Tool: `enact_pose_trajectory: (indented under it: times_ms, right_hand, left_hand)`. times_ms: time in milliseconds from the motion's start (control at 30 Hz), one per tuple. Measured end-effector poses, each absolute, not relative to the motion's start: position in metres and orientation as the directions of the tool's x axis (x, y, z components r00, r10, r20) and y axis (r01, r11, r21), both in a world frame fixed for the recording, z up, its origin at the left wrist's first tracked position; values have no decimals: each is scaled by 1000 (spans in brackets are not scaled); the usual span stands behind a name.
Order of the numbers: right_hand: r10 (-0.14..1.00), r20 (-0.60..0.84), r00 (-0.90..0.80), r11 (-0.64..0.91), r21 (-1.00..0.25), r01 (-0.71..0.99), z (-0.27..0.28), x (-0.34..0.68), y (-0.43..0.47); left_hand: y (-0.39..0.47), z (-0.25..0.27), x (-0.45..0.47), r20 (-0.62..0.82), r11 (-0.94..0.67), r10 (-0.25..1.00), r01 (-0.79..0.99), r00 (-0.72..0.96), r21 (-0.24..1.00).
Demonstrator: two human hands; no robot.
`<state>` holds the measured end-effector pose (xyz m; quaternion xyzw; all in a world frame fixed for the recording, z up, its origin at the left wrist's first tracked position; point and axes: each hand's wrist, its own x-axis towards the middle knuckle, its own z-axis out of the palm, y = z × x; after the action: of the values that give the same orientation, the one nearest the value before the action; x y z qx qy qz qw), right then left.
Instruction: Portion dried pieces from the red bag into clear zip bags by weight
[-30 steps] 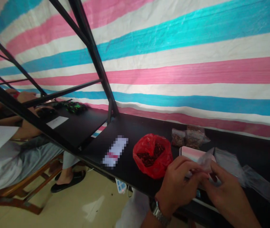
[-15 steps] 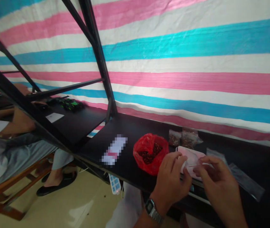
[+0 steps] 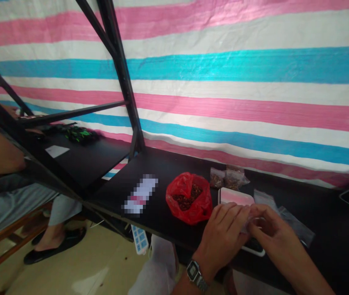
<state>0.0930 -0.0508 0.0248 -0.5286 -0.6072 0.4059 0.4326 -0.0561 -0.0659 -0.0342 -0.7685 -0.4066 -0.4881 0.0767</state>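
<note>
My left hand [image 3: 225, 231], with a watch [image 3: 193, 271] on its wrist, is closed on one side of a small clear plastic bag [image 3: 245, 225]. My right hand [image 3: 274, 231] pinches the other side, fingertips close to the left ones. Fingers hide most of the bag, so its contents cannot be made out. Below both hands lies a flat white-rimmed device [image 3: 236, 194], like a small digital scale, its shiny top reflecting pink. Left of it stands an open red plastic bag [image 3: 189, 198] of small brown pieces. Filled clear bags [image 3: 217, 178] sit behind.
Flat clear bags [image 3: 295, 225] lie right of my hands. A blurred-out paper [image 3: 140, 194] is on the black table [image 3: 157, 162]. A black metal frame [image 3: 122, 73] rises at left, with a seated person beyond it. A power strip [image 3: 139, 239] hangs below the table edge.
My hands have come closer together, and the clear bag, earlier spread between them above the device, is now mostly covered by fingers. More of the device's top shows. The view has shifted slightly right.
</note>
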Motion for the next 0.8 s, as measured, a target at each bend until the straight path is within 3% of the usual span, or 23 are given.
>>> enact_pose_trajectory:
  times_ms: [100,233,533,633,800]
  right_hand:
    - [995,48,-86,74,-943,325,38,98,-52]
    - [995,-18,-98,17,-939,342,51,103,-56]
    - [970,78,-231,193,-823,534,50,102,-54]
    - [956,107,-274,253,-776,578,42,101,-53]
    - [938,141,-318,307,-764,568,32,92,-49]
  left_hand:
    - [-66,-37,-53,789,-655,559,719,254,233]
    - [-68,-37,-51,763,-662,586,704,272,257]
    - [-74,-35,-57,629,-615,759,505,169,606]
    - [-76,-37,-65,617,-612,759,547,206,571]
    - [-81,-39,-80,637,-617,713,695,294,370]
